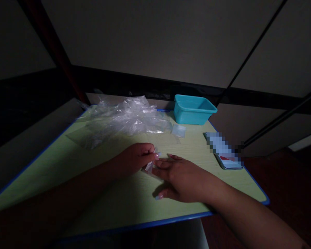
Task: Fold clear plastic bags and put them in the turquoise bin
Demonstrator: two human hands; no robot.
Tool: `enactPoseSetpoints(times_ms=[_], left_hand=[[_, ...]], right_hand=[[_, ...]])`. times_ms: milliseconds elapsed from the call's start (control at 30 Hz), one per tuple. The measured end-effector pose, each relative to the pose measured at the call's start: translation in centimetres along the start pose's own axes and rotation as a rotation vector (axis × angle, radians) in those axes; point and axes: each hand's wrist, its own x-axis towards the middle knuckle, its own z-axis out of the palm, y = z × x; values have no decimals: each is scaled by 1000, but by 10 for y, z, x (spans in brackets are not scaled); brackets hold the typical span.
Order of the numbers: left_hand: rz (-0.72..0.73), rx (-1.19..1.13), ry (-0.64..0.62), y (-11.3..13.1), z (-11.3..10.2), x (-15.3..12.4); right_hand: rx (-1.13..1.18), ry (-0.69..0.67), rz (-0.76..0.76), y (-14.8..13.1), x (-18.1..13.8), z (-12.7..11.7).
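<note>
Table (114,211), well inside edges: left hand (134,159) pinches bag (149,167).

Glossy clear plastic bags (124,119), matt smooth table (114,204).

We see a pale green table (119,207) with a blue edge. At its far side lie a pile of clear plastic bags (124,119), a flat packet (178,130) just beside it, and a teal tub (194,110). A phone (229,160) lies near the right edge. Mid-table, our right hand (184,180) rests flat, its fingers on a small clear bag (149,167) that our left hand (136,159) pinches.
</note>
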Motion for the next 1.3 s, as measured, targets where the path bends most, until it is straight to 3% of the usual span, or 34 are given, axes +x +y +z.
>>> enactPoseSetpoints(times_ms=[167, 333, 500, 633, 933, 1300], left_hand=[[0, 93, 6, 8, 1, -2], [191, 649, 168, 16, -3, -9], [137, 922, -3, 9, 4, -20], [125, 958, -124, -1, 8, -20], [292, 884, -213, -1, 7, -14], [310, 904, -173, -15, 10, -11]], right_hand=[[15, 1, 0, 0, -1, 0], [19, 2, -5, 1, -2, 0], [21, 5, -19, 2, -1, -1], [31, 5, -10, 1, -1, -1], [51, 9, -20, 3, -2, 0], [121, -16, -97, 8, -4, -16]])
